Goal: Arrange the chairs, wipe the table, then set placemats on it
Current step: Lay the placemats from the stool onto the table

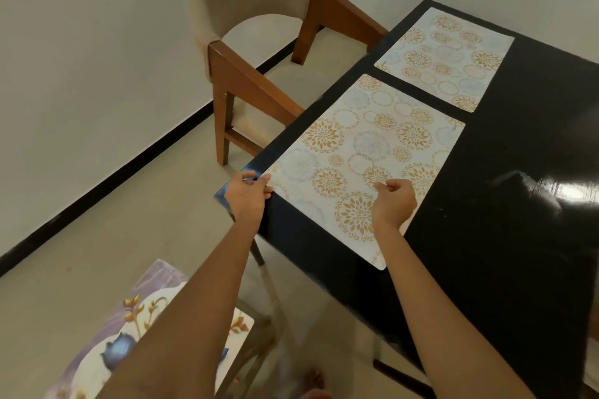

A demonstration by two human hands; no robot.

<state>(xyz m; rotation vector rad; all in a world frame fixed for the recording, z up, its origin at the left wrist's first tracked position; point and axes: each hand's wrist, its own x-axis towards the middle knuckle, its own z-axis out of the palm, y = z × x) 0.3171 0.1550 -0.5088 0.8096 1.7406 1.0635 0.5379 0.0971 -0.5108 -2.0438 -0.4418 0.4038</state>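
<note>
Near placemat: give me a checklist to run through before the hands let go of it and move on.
1. Near placemat lies flat on the table: ok.
2. Left hand has a grip on its corner at the table's edge: ok, fingers pinch it.
3. Right hand is clear of the mat: cannot tell, it is loosely curled over the near edge.
4. Gap to the far placemat: ok, a dark strip shows between them.
5. Both mats lined up along the same table side: ok, roughly parallel.
6. Chair tucked in at that side: not ok, it stands angled and pulled out.
</note>
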